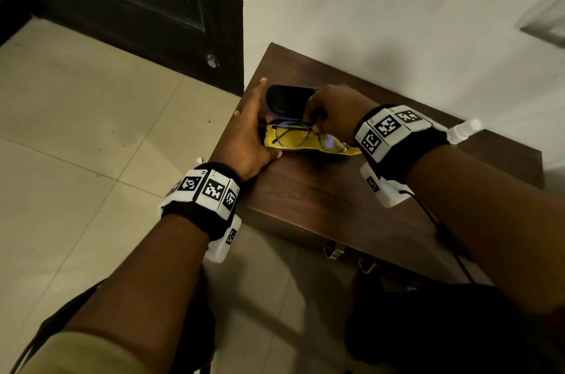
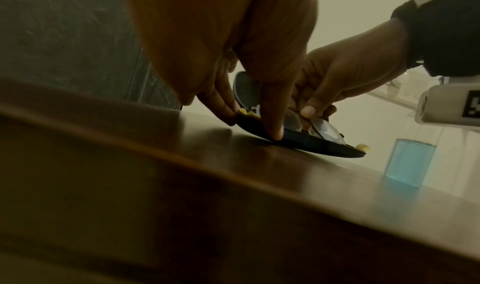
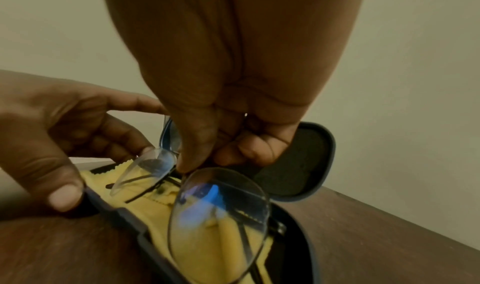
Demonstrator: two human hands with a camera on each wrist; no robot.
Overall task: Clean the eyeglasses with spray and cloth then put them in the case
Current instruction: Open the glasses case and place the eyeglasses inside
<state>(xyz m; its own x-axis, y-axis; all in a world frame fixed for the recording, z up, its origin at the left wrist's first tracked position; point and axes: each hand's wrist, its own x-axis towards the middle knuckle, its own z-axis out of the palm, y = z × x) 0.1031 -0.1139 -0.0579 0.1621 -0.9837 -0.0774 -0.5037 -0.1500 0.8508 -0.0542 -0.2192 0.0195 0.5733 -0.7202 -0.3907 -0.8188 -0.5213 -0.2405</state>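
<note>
A dark blue eyeglass case [image 1: 289,100] lies open on the brown table [image 1: 321,199], lid raised toward the wall. A yellow cloth [image 1: 290,141] lines its tray. The thin-framed eyeglasses [image 1: 305,133] hang just above the cloth, arms folded. My right hand [image 1: 318,124] pinches them at the bridge between thumb and fingertips [image 3: 193,161]. My left hand [image 1: 249,132] grips the case's left end, thumb [image 3: 64,198] on the front rim and fingers on the far side. In the left wrist view the case [image 2: 298,141] and a lens [image 2: 328,131] show low over the tabletop.
A clear spray bottle [image 2: 407,161] with blue liquid stands on the table to the right, behind my right wrist [image 1: 394,132]. A pale wall backs the table. A dark door [image 1: 137,6] and tiled floor [image 1: 76,129] lie to the left.
</note>
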